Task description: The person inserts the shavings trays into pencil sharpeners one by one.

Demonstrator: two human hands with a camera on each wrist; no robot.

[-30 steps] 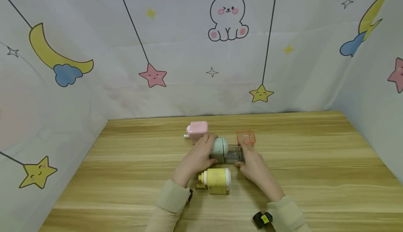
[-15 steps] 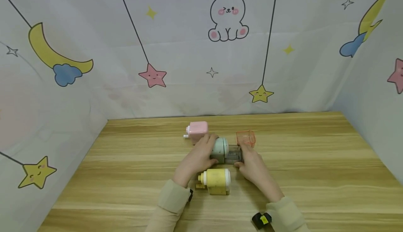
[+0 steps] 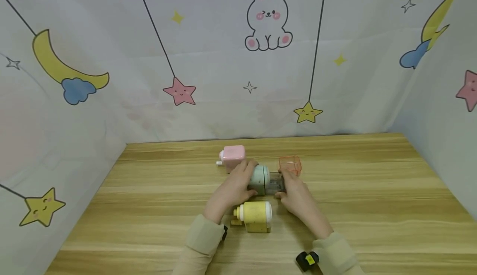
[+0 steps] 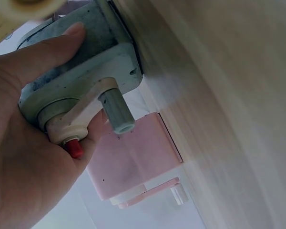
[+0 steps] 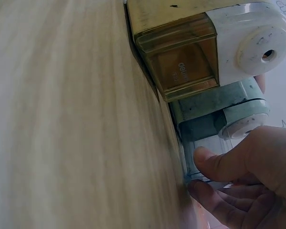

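A pale green crank pencil sharpener [image 3: 259,177] lies mid-table in the head view, its handle end to the left. My left hand [image 3: 232,187] grips its body, with the thumb along one side; the crank [image 4: 81,112] shows in the left wrist view. From the sharpener's right end sticks out a clear, greyish shavings drawer [image 3: 275,182], partly inside the body. My right hand [image 3: 298,194] pinches the drawer's outer end between thumb and fingers. How deep the drawer sits is partly hidden by the hand.
Nearer me stands a yellow pencil sharpener [image 3: 256,216] with an amber drawer [image 5: 183,67]. A pink sharpener [image 3: 233,155] is behind the left hand. Just beyond the right fingers stands a clear orange drawer [image 3: 290,164]. A patterned cloth [image 3: 216,121] borders the table's back.
The right hand and the drawer have shifted slightly left, so a little less of the drawer shows outside the green sharpener. The left hand keeps its grip; the head view has moved slightly.
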